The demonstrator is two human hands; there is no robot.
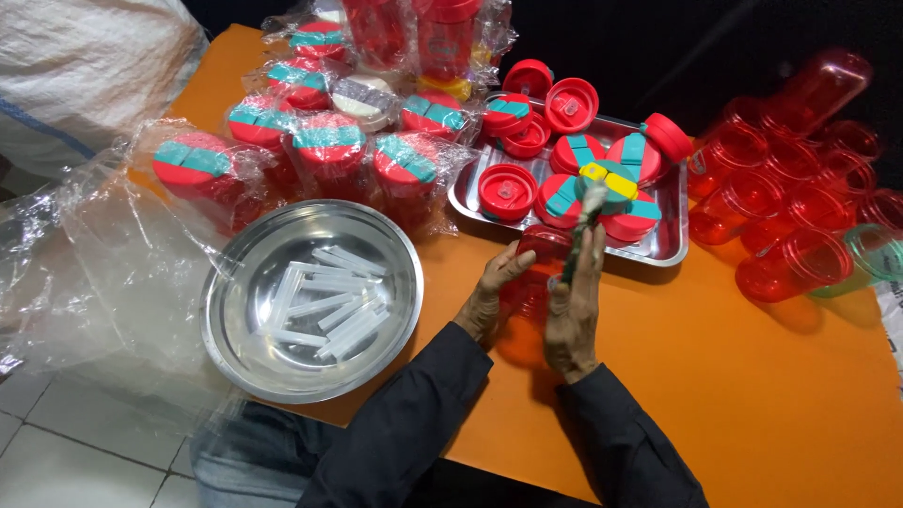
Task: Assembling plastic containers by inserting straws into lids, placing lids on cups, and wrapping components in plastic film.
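Orange table (752,395): hands (536,301) half hide a blurred red cup (536,273).

1. Worktop (752,395): plain orange.
2. Cup (536,273) between the hands: clear red.
3. Lid (607,183) above the right hand: teal with a yellow flap.
4. Lids (508,191) in the tray (658,246): red, some with teal straps; tray bare silver metal.
5. Wrapped cups (329,141): red tops, teal bands, clear film.
6. Bowl (235,348): shiny silver; straws (329,301) inside are clear, whitish.
7. Loose cups (790,263) on the right: clear red.
8. Sleeves (414,423): black.
9. Sack (85,66): white with a thin blue stripe.
10. Floor (56,452): pale grey tile.
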